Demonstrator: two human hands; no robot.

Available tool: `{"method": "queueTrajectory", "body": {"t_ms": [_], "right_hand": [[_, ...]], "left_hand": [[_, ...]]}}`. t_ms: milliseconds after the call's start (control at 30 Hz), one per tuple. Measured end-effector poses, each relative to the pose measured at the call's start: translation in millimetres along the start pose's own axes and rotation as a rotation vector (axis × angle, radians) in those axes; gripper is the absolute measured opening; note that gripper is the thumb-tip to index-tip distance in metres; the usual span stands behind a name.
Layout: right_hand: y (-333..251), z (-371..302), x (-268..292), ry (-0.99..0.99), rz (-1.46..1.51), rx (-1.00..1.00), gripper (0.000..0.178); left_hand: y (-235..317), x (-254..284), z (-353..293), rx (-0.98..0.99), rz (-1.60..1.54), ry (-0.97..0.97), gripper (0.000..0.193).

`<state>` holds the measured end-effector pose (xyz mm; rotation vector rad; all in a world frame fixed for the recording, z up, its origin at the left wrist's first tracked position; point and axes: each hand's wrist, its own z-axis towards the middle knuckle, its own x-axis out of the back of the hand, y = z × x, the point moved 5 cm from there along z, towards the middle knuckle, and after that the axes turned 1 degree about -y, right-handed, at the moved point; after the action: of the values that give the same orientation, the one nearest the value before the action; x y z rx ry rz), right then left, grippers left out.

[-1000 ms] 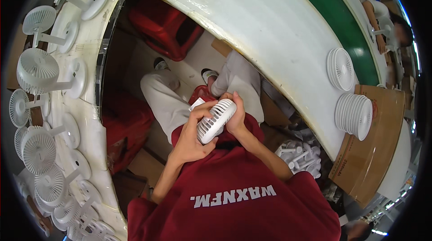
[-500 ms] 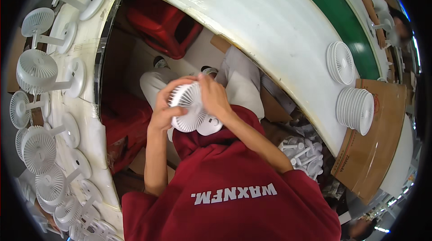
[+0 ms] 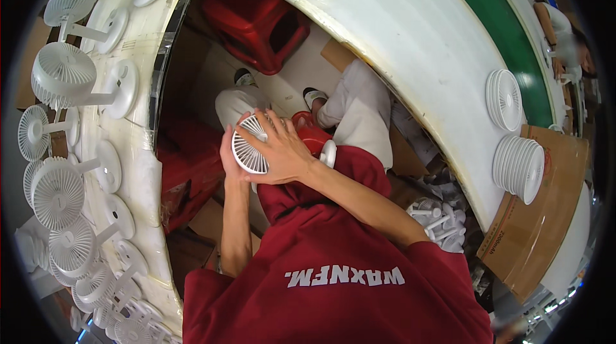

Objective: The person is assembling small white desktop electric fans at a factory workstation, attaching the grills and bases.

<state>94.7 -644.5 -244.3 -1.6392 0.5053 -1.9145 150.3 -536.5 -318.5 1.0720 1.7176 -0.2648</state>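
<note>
Above my lap I hold a small white desk fan [image 3: 249, 149] with a round ribbed grille. My left hand [image 3: 231, 164] cups the outer side of the fan head, its fingers largely hidden behind it. Across the front of the grille lies my right hand [image 3: 285, 154], fingers spread over it and pressing against the head. The fan's round white base [image 3: 328, 153] sticks out past my right wrist. Most of the stem between head and base is hidden by my right hand.
Assembled white fans [image 3: 59, 193] stand in rows on the left table [image 3: 144, 177]. On the right table [image 3: 410, 42] are two stacks of round grilles [image 3: 511, 161], near a cardboard box [image 3: 539, 215]. White fan parts [image 3: 443, 223] lie lower right. A red stool [image 3: 256, 20] stands ahead.
My right hand has moved from the fan's right edge onto the front of its grille. The fan head has tilted, and its base now shows farther right. The whole view has shifted slightly.
</note>
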Motion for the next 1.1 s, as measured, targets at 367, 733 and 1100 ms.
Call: {"method": "queueTrajectory", "body": {"t_ms": [367, 733, 1100], "right_hand": [[18.5, -35.4, -10.7, -0.165, 0.074, -0.236, 0.092], [39.5, -57.2, -2.1, -0.087, 0.005, -0.108, 0.099], [54.6, 0.4, 222.6, 0.425, 0.186, 0.041, 0.054]], "left_hand": [[-48.0, 28.2, -6.9, -0.078, 0.026, 0.094, 0.043], [-71.2, 14.9, -7.2, -0.115, 0.069, 0.073, 0.045], [13.4, -112.6, -17.3, -0.319, 0.213, -0.439, 0.047]]}}
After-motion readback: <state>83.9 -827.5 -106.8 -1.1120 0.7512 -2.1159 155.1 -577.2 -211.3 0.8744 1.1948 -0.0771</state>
